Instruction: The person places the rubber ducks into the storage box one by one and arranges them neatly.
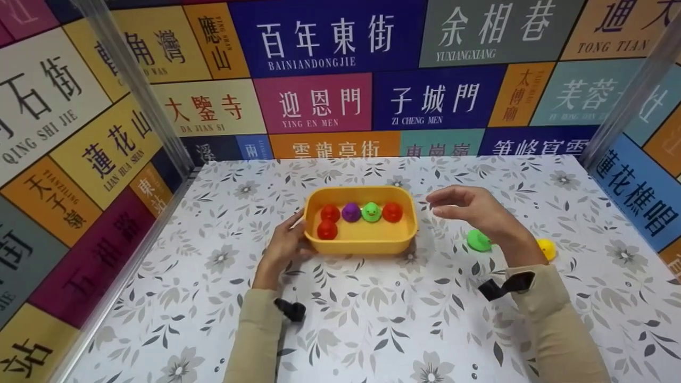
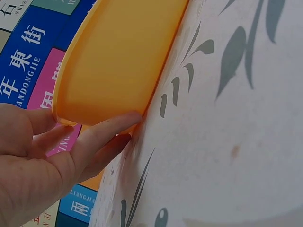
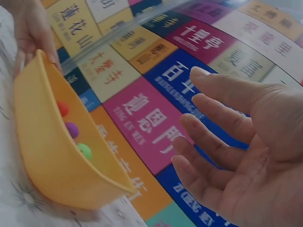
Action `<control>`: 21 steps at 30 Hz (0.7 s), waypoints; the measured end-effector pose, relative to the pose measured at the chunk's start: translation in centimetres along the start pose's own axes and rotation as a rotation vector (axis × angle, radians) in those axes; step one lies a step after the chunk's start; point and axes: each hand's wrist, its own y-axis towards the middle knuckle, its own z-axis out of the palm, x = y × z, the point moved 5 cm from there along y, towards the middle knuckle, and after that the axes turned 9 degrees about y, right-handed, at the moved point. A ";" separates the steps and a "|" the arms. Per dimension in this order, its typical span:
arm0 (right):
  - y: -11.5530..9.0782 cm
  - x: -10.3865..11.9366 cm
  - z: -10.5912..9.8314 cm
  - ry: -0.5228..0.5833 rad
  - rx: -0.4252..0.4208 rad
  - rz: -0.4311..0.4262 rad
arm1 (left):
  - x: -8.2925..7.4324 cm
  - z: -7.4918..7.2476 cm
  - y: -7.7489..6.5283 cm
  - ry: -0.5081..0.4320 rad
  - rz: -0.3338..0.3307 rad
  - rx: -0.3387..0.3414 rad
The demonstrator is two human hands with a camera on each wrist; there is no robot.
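A yellow plastic box [image 1: 362, 247] sits on the table. My left hand [image 1: 282, 246] holds its left end, digits against the wall and rim in the left wrist view. Inside lie small rubber ducks: a purple one [image 1: 351, 213], a green one [image 1: 371, 212], a red one [image 1: 392, 213] at the right and two more reds at the left. Just right of the box, my right hand [image 1: 481, 210] hovers with loosely bent fingers and nothing in it. A second green duck [image 1: 479, 240] lies below that hand, and a yellow duck [image 1: 546, 249], partly hidden, is beside the right wrist.
A white cloth with grey flowers and leaves covers the table [image 1: 340, 330]. Panels with coloured sign blocks [image 1: 319, 101] stand behind and at both sides, joined by clear corner strips. Black straps [image 1: 505, 286] sit at both wrists.
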 end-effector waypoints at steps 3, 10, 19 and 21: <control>-0.6 -0.7 -1.6 -0.011 -0.022 -0.001 | 0.1 0.0 0.1 -0.005 0.000 -0.002; -1.4 -2.7 -4.8 -0.049 -0.032 -0.013 | 0.3 -0.2 0.1 0.023 -0.031 -0.016; -2.4 -6.1 -8.6 -0.171 -0.084 0.077 | 0.1 0.0 0.1 0.031 -0.015 -0.008; -2.6 -6.6 -9.2 -0.185 -0.099 0.089 | 0.1 0.1 0.0 0.029 -0.017 -0.009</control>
